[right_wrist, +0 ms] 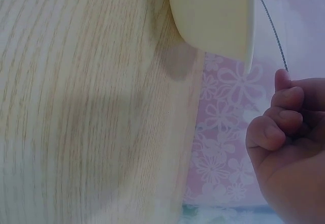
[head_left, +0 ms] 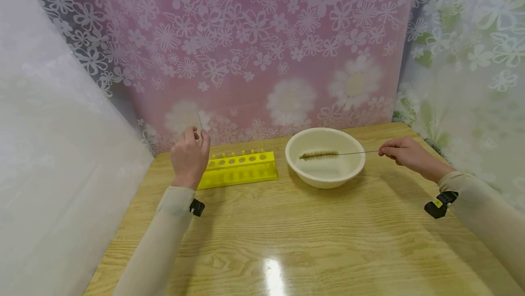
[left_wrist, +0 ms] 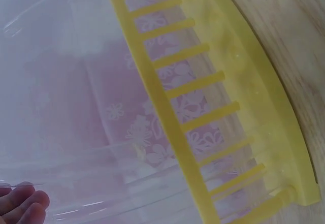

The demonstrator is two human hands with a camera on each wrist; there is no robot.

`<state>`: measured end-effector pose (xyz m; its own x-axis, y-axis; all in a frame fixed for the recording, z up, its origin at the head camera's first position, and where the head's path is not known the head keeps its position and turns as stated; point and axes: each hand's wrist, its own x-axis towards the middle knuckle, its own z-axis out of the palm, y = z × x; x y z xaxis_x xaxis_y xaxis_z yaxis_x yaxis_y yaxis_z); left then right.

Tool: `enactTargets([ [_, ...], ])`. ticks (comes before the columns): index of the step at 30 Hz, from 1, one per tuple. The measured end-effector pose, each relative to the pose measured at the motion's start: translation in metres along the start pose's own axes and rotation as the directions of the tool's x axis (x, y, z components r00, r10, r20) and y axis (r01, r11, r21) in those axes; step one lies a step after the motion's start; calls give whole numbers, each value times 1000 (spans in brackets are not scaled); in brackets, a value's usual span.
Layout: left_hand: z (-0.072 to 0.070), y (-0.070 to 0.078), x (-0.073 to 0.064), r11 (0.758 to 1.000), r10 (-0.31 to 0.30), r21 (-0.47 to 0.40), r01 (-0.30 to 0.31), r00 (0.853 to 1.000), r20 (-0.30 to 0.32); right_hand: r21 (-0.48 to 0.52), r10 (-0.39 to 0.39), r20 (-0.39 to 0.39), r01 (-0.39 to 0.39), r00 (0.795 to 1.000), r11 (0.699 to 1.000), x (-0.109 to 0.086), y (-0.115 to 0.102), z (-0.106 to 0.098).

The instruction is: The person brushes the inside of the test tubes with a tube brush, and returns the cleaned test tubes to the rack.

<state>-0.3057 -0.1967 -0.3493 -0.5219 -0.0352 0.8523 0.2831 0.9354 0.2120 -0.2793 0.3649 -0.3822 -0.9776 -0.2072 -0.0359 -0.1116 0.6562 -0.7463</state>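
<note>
Left hand (head_left: 190, 155) pinching clear tube (head_left: 198, 122) — part-blocking yellow rack (head_left: 239, 177); right hand (head_left: 412, 155) pinching brush (head_left: 320, 155) across white bowl (head_left: 326, 182).

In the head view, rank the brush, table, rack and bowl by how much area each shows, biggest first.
1. Table
2. Bowl
3. Rack, partly hidden by the left hand
4. Brush

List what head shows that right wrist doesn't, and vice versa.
Head only: the yellow plastic holed rack, the bare left hand, the inside of the cream round bowl, the brown cylindrical bristle head in full.

Right wrist only: the twisted strands of the thin grey metal wire, too fine to see in head.

Both: bowl, wire, bare right hand, pale wooden table, pink floral sheet.
</note>
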Motion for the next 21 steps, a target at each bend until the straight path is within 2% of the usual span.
enactTargets([
  [5, -3, 7, 5, 999, 18, -41, -20, 999, -34, 8, -11, -1, 11, 1000, 1000, -2, 0, 0],
  [9, -5, 15, 7, 995, 41, -88, -44, 999, -29, 11, -20, -4, 20, 1000, 1000, -3, -1, 0],
  [16, 0, 28, 4, 970, 115, -220, -104, 993, 35, 13, -25, -15, 25, 1000, 1000, -4, -1, 1],
  [21, 7, 35, -3, 946, 176, -288, -147, 981, 79, 9, -21, -11, 21, 1000, 1000, -3, -1, 3],
])
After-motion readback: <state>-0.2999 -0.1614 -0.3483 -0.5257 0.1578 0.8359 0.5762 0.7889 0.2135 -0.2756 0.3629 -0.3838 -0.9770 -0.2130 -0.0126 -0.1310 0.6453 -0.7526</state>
